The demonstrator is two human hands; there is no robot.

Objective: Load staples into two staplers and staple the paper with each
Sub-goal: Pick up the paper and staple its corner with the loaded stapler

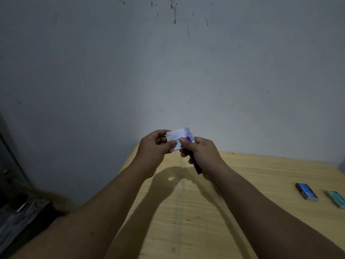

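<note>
A small folded white paper (177, 136) with printed lines is held up above the far edge of the wooden table (242, 212). My left hand (155, 146) pinches the paper's left side. My right hand (203, 156) grips a purple stapler (195, 164), thumb on top, with the stapler's front end over the paper's right part. Most of the stapler is hidden inside my fist.
Two small staple boxes lie at the table's right: a blue one (307, 191) and a green one (336, 199) near the edge. A stained grey wall stands close behind. Dark clutter (22, 208) sits left of the table.
</note>
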